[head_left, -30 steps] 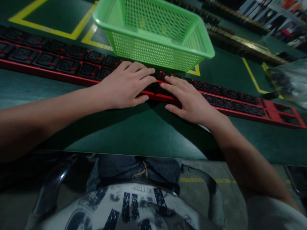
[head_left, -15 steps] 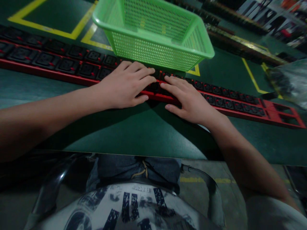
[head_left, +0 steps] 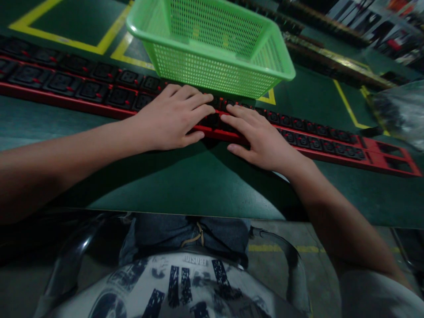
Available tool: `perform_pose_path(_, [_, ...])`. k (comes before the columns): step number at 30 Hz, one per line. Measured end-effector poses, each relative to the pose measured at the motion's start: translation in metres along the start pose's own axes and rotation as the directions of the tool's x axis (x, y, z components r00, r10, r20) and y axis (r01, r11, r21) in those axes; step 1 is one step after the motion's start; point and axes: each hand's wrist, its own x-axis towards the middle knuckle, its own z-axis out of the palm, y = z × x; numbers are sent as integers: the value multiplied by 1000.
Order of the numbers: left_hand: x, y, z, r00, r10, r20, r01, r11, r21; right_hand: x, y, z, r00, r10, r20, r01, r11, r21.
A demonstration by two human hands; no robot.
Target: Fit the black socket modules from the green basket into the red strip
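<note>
A long red power strip (head_left: 331, 148) with two rows of black sockets runs across the green table from far left to far right. My left hand (head_left: 172, 119) lies flat on the strip near its middle, fingers stretched over the sockets. My right hand (head_left: 258, 137) rests beside it, fingers pointing left and pressing on the sockets, thumb on the strip's near edge. The fingertips of both hands almost meet. Neither hand holds a loose object. The sockets under the hands are hidden.
A light green mesh basket (head_left: 212, 66) stands just behind the strip, close to my fingers. Yellow lines (head_left: 347, 106) mark the green table (head_left: 198, 181). Dark strips lie at the back right, and a clear plastic bag (head_left: 397, 110) sits at the right edge.
</note>
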Motion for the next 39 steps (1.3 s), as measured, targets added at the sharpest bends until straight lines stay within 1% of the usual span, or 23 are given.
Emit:
perform_pose_path(3, [0,0,1,1000,7,-13,-7,1000,-2,0,1,1,1000,-8,-5,8,1000,-4])
perform_pose_path(9, [0,0,1,999,-23,25,23,1000,-8,-1,2,1,1000,-16,-8,16,1000,1])
perform_pose_path(15, [0,-4,5,1000,-6,-15,6,999,-42,-1,1,0,1000,-9,-7,9,1000,1])
perform_pose_path(21, [0,-1,2,999,-26,22,26,1000,1,0,0,0,1000,-3,-4,3,1000,4])
perform_pose_path(33, [1,1,-1,1000,-25,-6,25,999,-43,0,-2,-1,1000,15,-7,-15,1000,14])
perform_pose_path(39, [1,1,-1,999,-33,6,33,998,-54,1,-2,-1,1000,13,-3,-13,1000,13])
